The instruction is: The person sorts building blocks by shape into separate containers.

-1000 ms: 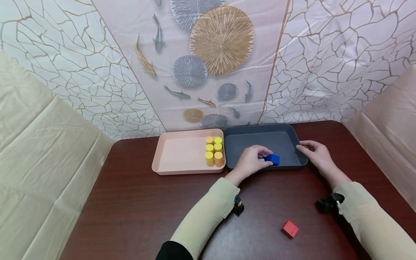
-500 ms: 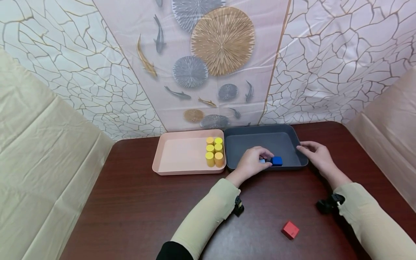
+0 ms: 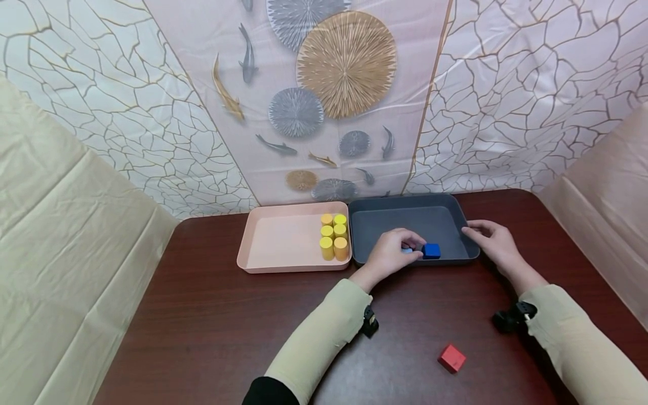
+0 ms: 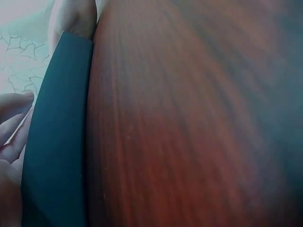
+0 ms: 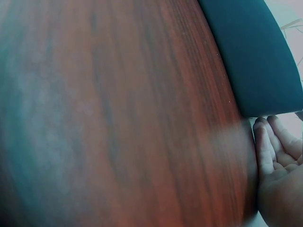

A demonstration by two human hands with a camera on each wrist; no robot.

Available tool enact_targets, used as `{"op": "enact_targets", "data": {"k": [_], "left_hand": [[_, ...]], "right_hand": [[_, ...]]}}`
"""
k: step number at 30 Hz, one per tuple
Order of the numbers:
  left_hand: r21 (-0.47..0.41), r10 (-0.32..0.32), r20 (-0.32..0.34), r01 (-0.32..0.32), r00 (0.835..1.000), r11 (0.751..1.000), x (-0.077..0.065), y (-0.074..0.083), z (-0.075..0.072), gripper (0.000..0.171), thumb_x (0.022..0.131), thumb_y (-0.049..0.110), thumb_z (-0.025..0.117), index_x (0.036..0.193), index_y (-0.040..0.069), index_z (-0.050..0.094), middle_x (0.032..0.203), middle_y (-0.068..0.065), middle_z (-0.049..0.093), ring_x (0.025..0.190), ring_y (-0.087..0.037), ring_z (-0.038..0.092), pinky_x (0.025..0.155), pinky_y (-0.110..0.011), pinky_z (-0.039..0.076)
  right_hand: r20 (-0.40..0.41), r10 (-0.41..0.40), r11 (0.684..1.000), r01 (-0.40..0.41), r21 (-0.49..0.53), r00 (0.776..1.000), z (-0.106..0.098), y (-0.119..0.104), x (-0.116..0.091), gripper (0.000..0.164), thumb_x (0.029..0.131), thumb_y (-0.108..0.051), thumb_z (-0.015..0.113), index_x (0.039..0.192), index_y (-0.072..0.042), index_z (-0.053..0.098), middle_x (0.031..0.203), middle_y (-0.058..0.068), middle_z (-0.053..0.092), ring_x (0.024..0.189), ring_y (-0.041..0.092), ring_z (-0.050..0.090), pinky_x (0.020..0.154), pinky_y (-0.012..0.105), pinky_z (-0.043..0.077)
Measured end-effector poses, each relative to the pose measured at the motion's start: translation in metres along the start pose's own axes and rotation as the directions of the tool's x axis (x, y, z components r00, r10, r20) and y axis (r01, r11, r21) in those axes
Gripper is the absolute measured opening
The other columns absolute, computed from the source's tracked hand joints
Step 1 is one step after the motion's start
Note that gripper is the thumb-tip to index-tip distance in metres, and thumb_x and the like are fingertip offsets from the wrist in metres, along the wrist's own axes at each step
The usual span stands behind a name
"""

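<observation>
In the head view, a blue block (image 3: 431,251) sits at the front of the dark grey tray (image 3: 405,211). My left hand (image 3: 390,251) reaches over the tray's front rim, its thumb and fingertips just left of that block. Beneath its fingers a small light blue piece (image 3: 407,250) shows, mostly covered. The left wrist view shows these fingers (image 4: 14,125) loosely bent behind the tray wall, with nothing visible between them. My right hand (image 3: 493,243) grips the tray's right rim near the front corner. Its fingers (image 5: 265,142) appear under the tray's corner in the right wrist view.
A pink tray (image 3: 278,236) adjoins the dark tray on the left, with several yellow and orange cylinders (image 3: 327,247) in two rows along its right side. A red block (image 3: 451,358) lies on the brown table (image 3: 228,337) near the front. Patterned cloth (image 3: 202,140) hangs behind.
The blue block has moved slightly right and now sits apart from my left fingers, which held it a second ago. My right hand stays at the tray rim.
</observation>
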State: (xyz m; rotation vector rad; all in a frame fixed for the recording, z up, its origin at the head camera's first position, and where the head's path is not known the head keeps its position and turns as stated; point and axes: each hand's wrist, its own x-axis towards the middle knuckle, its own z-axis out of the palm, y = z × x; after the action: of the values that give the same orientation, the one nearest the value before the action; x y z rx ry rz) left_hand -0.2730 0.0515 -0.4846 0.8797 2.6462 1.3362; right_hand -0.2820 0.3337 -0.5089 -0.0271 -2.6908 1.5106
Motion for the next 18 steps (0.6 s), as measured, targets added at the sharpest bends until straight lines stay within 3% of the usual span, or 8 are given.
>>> {"op": "enact_targets", "data": {"k": [8, 18], "left_hand": [[-0.044, 0.02, -0.031, -0.021, 0.999, 0.999, -0.002, -0.0015, -0.0003, 0.018, 0.098, 0.013, 0.078, 0.116, 0.011, 0.08, 0.112, -0.003, 0.076, 0.098, -0.006, 0.069, 0.09, -0.009, 0.053], [-0.081, 0.095, -0.026, -0.097, 0.995, 0.992, -0.0099, 0.0073, -0.0076, 0.021, 0.099, 0.013, 0.077, 0.12, 0.008, 0.078, 0.114, -0.006, 0.077, 0.101, -0.014, 0.072, 0.095, -0.017, 0.057]], "right_hand": [[-0.002, -0.004, 1.0, 0.004, -0.005, 1.0, 0.0012, 0.0012, 0.0003, 0.058, 0.108, -0.035, 0.063, 0.143, 0.012, 0.058, 0.104, -0.023, 0.057, 0.082, -0.017, 0.054, 0.072, 0.007, 0.049], [-0.006, 0.0, 0.999, -0.001, -0.033, 1.0, 0.001, 0.0008, -0.0007, 0.058, 0.108, -0.034, 0.062, 0.143, 0.011, 0.057, 0.121, 0.007, 0.065, 0.083, -0.018, 0.052, 0.072, 0.006, 0.048]]}}
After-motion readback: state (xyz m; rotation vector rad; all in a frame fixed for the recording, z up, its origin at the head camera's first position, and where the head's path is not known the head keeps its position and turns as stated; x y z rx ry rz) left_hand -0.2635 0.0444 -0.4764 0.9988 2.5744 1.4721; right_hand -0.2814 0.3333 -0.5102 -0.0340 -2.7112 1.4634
